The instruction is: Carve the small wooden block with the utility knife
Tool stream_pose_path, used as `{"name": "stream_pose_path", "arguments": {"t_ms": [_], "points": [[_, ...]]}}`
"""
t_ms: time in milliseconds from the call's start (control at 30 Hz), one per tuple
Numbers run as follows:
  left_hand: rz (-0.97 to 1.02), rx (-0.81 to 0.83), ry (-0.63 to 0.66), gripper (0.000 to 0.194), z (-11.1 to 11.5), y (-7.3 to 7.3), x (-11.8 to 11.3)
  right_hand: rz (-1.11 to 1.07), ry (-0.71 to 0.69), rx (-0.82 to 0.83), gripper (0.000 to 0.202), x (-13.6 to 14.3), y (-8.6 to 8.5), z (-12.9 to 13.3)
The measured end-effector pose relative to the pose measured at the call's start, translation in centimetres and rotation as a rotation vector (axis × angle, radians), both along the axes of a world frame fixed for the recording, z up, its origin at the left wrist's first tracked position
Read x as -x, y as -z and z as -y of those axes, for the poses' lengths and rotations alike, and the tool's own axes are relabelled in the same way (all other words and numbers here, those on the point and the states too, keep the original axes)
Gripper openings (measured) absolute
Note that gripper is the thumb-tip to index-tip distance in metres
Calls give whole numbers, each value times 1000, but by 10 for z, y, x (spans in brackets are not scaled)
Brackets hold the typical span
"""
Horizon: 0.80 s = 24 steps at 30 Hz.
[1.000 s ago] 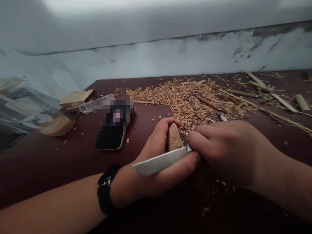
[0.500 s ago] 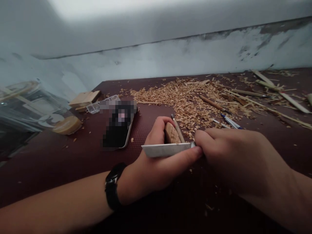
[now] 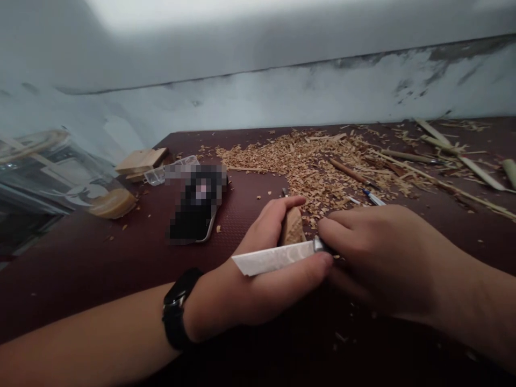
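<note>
A small block of wood [image 3: 293, 226] with a cut, pale face is gripped in my left hand [image 3: 258, 274], its lower part hidden by the blade and thumb. My right hand [image 3: 374, 258] is closed round the handle of a knife [image 3: 278, 258], and the fingers cover most of that handle. The broad blade points left, lying across in front of the wood and above my left thumb. That thumb reaches to the blade's base, touching or nearly touching my right hand. Behind the wood, a thin stick-like tool is mostly covered.
Wood shavings [image 3: 322, 177] spread over the dark red table [image 3: 133, 274]. Among them lie a brown-handled tool [image 3: 349, 172], a blue and white pen [image 3: 374, 198] and long wood strips [image 3: 479, 169]. At left are a phone [image 3: 197, 209], a clear plastic box [image 3: 171, 169], wood blocks [image 3: 141, 161] and a glass jar [image 3: 68, 172].
The wood has turned in my left hand, whose index finger is now straighter. The knife blade has tilted, its tip sitting slightly lower. My right hand now covers more of the pen.
</note>
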State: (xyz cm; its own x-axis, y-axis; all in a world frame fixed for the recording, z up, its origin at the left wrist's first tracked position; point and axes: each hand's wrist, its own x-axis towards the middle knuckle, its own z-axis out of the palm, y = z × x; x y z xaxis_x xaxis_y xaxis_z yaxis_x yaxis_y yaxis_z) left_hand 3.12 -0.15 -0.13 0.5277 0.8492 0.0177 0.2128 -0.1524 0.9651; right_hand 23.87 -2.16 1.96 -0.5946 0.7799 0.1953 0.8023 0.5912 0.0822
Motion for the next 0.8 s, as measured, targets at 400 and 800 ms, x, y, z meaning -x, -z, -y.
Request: {"name": "stream_pose_path", "arguments": {"t_ms": [400, 800], "points": [[46, 9, 112, 64, -8, 5, -1, 132, 8, -16, 19, 9, -2, -3], [55, 57, 14, 59, -4, 6, -4, 18, 93, -108, 19, 6, 13, 3]]}}
